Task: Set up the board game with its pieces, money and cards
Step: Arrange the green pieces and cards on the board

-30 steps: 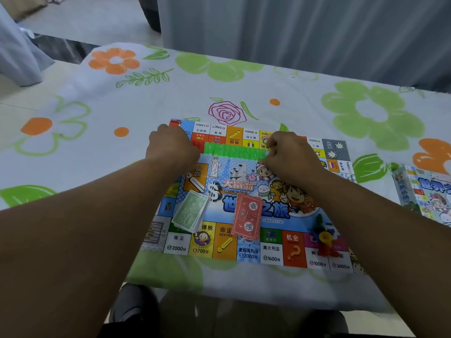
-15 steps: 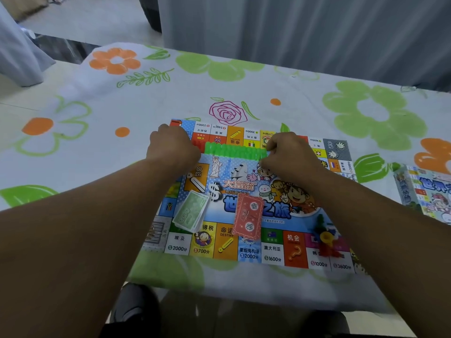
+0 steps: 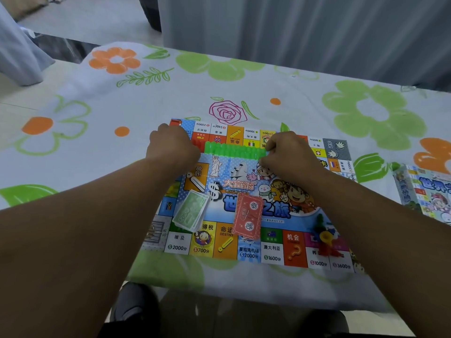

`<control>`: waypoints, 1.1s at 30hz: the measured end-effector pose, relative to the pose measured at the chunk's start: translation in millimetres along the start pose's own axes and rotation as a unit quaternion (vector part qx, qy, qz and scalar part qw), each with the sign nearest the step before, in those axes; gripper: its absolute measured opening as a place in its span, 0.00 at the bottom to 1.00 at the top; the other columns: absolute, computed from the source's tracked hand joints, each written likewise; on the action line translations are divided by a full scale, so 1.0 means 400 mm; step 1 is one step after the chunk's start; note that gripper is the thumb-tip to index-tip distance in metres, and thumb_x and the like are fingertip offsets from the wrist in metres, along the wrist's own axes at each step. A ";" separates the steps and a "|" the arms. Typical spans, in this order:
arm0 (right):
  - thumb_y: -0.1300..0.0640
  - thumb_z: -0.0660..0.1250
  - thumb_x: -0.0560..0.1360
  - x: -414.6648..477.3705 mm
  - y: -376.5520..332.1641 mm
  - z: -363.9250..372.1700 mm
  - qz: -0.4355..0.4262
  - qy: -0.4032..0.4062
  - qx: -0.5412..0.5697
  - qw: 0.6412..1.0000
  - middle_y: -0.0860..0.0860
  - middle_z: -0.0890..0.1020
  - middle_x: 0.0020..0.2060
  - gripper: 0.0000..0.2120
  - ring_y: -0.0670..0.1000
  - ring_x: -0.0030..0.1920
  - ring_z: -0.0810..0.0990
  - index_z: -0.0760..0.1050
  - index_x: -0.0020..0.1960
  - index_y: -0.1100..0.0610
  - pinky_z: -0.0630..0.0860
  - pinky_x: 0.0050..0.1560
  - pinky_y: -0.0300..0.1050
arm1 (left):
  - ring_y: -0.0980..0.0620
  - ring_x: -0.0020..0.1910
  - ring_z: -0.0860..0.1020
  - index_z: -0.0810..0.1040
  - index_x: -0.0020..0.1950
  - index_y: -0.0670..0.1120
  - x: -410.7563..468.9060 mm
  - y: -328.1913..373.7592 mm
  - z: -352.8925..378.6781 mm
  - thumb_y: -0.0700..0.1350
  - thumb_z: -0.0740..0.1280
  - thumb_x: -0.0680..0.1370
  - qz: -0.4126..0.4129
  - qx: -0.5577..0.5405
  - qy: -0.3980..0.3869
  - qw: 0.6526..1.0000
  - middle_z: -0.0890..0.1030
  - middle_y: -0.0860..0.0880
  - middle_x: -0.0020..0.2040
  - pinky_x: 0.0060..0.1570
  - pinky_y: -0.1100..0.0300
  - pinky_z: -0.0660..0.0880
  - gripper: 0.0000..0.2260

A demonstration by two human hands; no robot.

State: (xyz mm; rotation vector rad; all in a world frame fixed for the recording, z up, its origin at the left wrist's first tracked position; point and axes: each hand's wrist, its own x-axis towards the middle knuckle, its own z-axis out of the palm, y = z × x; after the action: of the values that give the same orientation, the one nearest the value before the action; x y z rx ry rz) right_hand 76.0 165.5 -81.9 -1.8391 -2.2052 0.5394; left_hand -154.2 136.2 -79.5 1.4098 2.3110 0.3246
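Catches the left hand (image 3: 173,147) and the right hand (image 3: 288,154) curled knuckles-up at either end of a green row of plastic houses (image 3: 234,150), pinching it from both sides, with the fingertips hidden under the backs of the hands. Grips both ends at once, most likely to keep the jointed strip straight and level while setting it down, or else to snap pieces off; cannot tell which. Holds the row low over the game board (image 3: 272,251), touching or just above the print, parallel to the far run of squares and just inside it. Nearer the body, finds a green stack of money (image 3: 191,212) lying tilted on the board's left part and a red deck of cards (image 3: 247,217) just right of it over the centre title. Keeps both apart from the hands and mostly inside the track, presumably to leave the priced squares readable. Shows a small cluster of coloured pawns (image 3: 325,237) at the near right corner, apparently by a starting square. Beyond the board, takes in the flowered cloth (image 3: 122,106) over the desk and, at the right edge, the game box (image 3: 424,191) — well apart, seemingly set aside for room. Puts setup well along, by this view, with the houses the one item in hand.
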 end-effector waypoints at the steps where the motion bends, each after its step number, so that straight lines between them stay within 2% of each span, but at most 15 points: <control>1: 0.60 0.74 0.71 0.000 -0.001 0.000 0.000 0.000 -0.002 1.000 0.60 0.83 0.48 0.09 0.59 0.48 0.81 0.80 0.48 0.63 0.81 0.50 0.56 | 0.41 0.60 0.75 0.76 0.65 0.41 -0.001 0.000 0.000 0.46 0.68 0.77 -0.001 0.001 0.000 1.000 0.76 0.42 0.61 0.56 0.46 0.79 0.18; 5: 0.61 0.74 0.71 0.000 -0.004 0.000 0.000 0.002 -0.004 1.000 0.63 0.83 0.49 0.10 0.60 0.50 0.82 0.80 0.48 0.65 0.81 0.51 0.57 | 0.41 0.60 0.76 0.77 0.64 0.41 0.000 0.000 -0.001 0.46 0.67 0.77 -0.001 -0.002 -0.002 1.000 0.76 0.42 0.60 0.55 0.46 0.79 0.17; 11: 0.62 0.74 0.70 0.000 -0.007 -0.002 0.000 0.003 -0.004 1.000 0.62 0.83 0.44 0.09 0.59 0.45 0.82 0.80 0.47 0.66 0.81 0.47 0.55 | 0.41 0.60 0.76 0.76 0.64 0.41 -0.001 0.000 -0.001 0.46 0.68 0.77 -0.005 -0.005 -0.001 1.000 0.76 0.42 0.61 0.55 0.45 0.79 0.18; 24: 0.62 0.73 0.70 0.001 -0.010 -0.003 0.009 -0.007 -0.001 1.000 0.63 0.83 0.45 0.09 0.60 0.47 0.82 0.80 0.47 0.66 0.81 0.48 0.54 | 0.41 0.60 0.76 0.77 0.63 0.41 -0.001 -0.001 -0.001 0.46 0.67 0.77 -0.001 -0.009 0.001 1.000 0.76 0.42 0.60 0.55 0.46 0.79 0.16; 31: 0.61 0.68 0.71 -0.010 -0.022 -0.020 0.020 0.000 0.022 1.000 0.66 0.82 0.52 0.12 0.61 0.47 0.82 0.79 0.50 0.68 0.81 0.51 0.60 | 0.41 0.60 0.75 0.78 0.62 0.41 -0.002 -0.003 -0.003 0.45 0.67 0.77 -0.001 -0.010 -0.001 1.000 0.76 0.42 0.60 0.56 0.45 0.79 0.15; 33: 0.61 0.68 0.71 -0.012 -0.022 -0.028 0.020 0.004 0.028 0.999 0.66 0.81 0.54 0.12 0.64 0.52 0.81 0.79 0.51 0.69 0.80 0.53 0.61 | 0.41 0.60 0.75 0.77 0.62 0.41 -0.005 -0.003 -0.005 0.45 0.67 0.77 -0.002 -0.014 -0.002 1.000 0.76 0.42 0.61 0.56 0.44 0.79 0.15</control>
State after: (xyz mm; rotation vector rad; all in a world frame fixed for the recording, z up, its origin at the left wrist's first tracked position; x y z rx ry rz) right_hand 73.6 161.1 -67.8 -1.8573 -2.1308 0.5927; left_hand -155.3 133.9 -77.8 1.3908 2.2961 0.3514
